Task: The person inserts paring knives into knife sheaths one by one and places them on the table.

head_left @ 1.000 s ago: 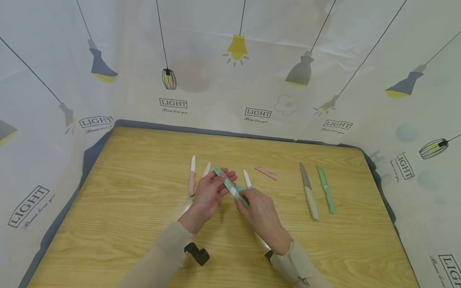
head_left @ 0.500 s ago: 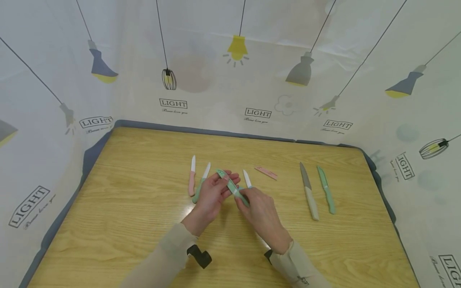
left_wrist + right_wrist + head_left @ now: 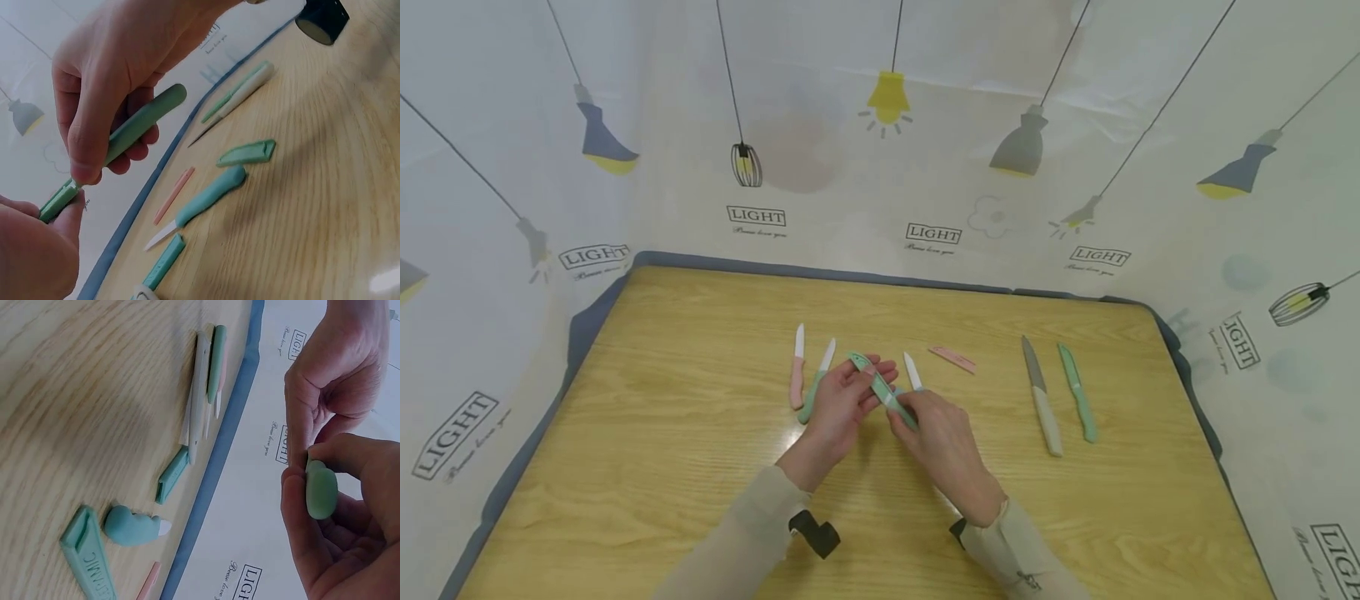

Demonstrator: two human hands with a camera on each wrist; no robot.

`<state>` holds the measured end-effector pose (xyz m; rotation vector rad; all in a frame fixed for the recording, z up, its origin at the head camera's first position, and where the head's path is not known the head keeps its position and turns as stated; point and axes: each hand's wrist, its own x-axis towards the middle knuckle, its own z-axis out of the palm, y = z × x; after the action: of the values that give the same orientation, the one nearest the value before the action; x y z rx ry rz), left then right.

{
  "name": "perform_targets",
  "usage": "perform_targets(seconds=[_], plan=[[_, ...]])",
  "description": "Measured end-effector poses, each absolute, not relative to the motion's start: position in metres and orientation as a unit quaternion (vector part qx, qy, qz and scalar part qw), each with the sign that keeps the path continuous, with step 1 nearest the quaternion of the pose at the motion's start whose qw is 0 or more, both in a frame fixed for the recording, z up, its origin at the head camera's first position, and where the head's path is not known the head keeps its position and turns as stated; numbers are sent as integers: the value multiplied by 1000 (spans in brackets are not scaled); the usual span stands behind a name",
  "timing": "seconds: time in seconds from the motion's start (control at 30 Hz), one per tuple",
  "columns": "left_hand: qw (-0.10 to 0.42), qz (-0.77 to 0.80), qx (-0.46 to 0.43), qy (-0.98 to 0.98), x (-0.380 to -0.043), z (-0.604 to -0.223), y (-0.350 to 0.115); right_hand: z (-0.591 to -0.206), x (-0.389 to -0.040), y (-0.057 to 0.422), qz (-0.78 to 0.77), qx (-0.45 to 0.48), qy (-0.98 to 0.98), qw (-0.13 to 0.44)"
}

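Note:
My left hand [image 3: 837, 408] holds a green blade sheath [image 3: 59, 201] between thumb and fingers, the other fingers spread behind it. My right hand [image 3: 946, 433] pinches the green handle [image 3: 147, 122] of a paring knife, and its blade sits inside the sheath. A short pale stretch [image 3: 890, 400] shows between sheath and handle in the head view. Beyond the right hand lies a blue-handled knife [image 3: 211, 195] with a white blade, partly hidden in the head view. Left of the left hand are a pink-handled knife [image 3: 797, 383] and a green-handled knife [image 3: 815, 395], both with bare white blades.
A pink sheath [image 3: 952, 359] lies past the hands. To the right are a cream-handled knife [image 3: 1043, 408] with a grey blade and a green knife [image 3: 1078, 396] in its sheath. A green sheath [image 3: 245, 153] and a teal sheath [image 3: 165, 265] lie near the blue-handled knife.
My left hand has moved slightly right toward the right hand with the sheath. The white blade stretch between sheath and handle has become shorter. The head view has shifted slightly.

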<state>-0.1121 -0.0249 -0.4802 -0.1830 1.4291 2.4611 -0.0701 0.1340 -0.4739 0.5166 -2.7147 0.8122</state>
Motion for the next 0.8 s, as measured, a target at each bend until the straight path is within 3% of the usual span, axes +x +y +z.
perform_targets(seconds=[0.33, 0.8], plan=[[134, 802, -50, 580, -117, -482, -42, -479, -67, 167, 270, 140, -940, 154], [84, 768, -70, 631, -126, -483, -85, -473, -80, 270, 273, 12, -955, 111]])
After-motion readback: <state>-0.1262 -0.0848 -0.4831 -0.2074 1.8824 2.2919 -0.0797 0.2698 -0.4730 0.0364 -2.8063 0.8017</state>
